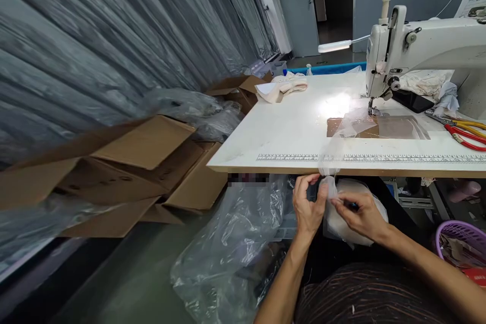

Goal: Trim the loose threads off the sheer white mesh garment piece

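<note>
A strip of sheer white fabric [334,154] runs from near the sewing machine's needle, across the white table [281,126] and down over its front edge. Just below that edge, my left hand [309,205] pinches the strip between thumb and fingers. Close beside it on the right, my right hand [359,212] grips the same fabric with its fingertips. Behind and under my right hand lies a rounded white bundle [343,225], partly hidden. The sewing machine [402,50] stands at the right, its presser foot [372,109] above the needle plate.
Scissors with red and yellow handles [467,131] and a black phone-like object [412,101] lie by the machine. Cream fabric [283,86] rests at the table's back left. Open cardboard boxes [125,172] and clear plastic [235,248] sit left; a purple basket [459,233] is at lower right.
</note>
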A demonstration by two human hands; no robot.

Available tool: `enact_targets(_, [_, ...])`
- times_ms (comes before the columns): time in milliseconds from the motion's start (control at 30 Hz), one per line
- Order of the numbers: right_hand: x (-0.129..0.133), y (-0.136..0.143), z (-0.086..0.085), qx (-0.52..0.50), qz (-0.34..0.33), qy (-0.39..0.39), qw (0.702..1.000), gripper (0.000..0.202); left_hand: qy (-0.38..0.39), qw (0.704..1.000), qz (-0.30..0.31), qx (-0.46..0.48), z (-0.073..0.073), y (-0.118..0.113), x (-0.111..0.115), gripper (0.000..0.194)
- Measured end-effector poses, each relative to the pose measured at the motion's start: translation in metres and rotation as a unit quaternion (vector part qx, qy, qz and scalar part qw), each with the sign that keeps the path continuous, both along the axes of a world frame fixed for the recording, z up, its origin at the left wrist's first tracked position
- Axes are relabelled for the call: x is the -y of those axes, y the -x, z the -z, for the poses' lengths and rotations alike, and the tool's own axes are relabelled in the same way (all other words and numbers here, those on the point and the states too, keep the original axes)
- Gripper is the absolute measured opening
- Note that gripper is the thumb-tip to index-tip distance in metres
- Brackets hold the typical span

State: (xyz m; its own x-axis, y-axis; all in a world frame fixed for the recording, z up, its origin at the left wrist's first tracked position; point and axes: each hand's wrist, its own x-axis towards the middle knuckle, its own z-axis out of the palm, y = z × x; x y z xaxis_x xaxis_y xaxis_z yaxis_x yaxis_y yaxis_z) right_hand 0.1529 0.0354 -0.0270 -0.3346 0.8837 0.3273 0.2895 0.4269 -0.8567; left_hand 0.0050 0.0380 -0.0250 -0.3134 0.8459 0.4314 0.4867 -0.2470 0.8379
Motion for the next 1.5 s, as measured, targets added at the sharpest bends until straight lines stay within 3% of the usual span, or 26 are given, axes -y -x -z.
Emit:
enact_targets(67, [0.016,0.004,-0.009,-0.014,-0.051,0.012,0.999,0.032,0.006,0.999,0.042,0.033,-0.009,0.009,0.006,0.032])
enact_targets(167, [0.038,0.001,-0.022,-0.027,-0.127,0.024,0.991,0.029,0.075,0.982,0.159,0.066,-0.020,0.020,0.020,0.044])
enact_targets(267, [0.055,-0.010,-0.030,-0.030,-0.178,0.024,0.983,0.027,0.177,0.937,0.272,0.132,-0.021,0.021,0.043,0.052])
enact_targets(333, [0.063,-0.019,-0.032,-0.019,-0.187,0.032,0.982,0.027,0.230,0.900,0.309,0.203,-0.016,0.014,0.060,0.052])
enact_targets(400, [0.067,-0.025,-0.030,-0.003,-0.186,0.047,0.981,0.025,0.265,0.869,0.292,0.300,-0.010,0.004,0.076,0.050])
enact_targets(533, [0.060,-0.031,-0.025,0.032,-0.168,0.094,0.981,0.025,0.299,0.840,0.157,0.424,-0.004,-0.011,0.093,0.046])
enact_targets(700, [0.038,-0.035,-0.014,0.030,-0.020,0.084,0.996,0.025,0.292,0.873,0.116,0.373,-0.005,-0.003,0.085,0.056])
enact_targets(833, [0.034,-0.043,0.004,0.062,-0.072,0.060,0.994,0.022,0.280,0.904,0.093,0.308,-0.006,0.003,0.068,0.048])
enact_targets(933, [0.028,-0.047,0.024,0.094,-0.068,0.036,0.993,0.030,0.263,0.900,0.090,0.337,-0.007,0.010,0.054,0.048])
enact_targets(1133, [0.003,-0.047,0.053,0.074,0.106,0.104,0.986,0.037,0.234,0.876,0.055,0.418,-0.008,0.036,0.036,0.049])
enact_targets(1233, [0.003,-0.049,0.052,0.042,0.131,0.138,0.981,0.043,0.288,0.872,0.090,0.384,-0.005,0.038,0.041,0.049])
enact_targets(1367, [0.009,-0.047,0.034,0.011,0.152,0.087,0.984,0.042,0.330,0.880,0.160,0.300,-0.005,0.025,0.052,0.046])
enact_targets(1500, [0.007,-0.034,0.007,0.002,0.071,0.095,0.993,0.039,0.326,0.894,0.193,0.237,-0.010,0.014,0.057,0.040])
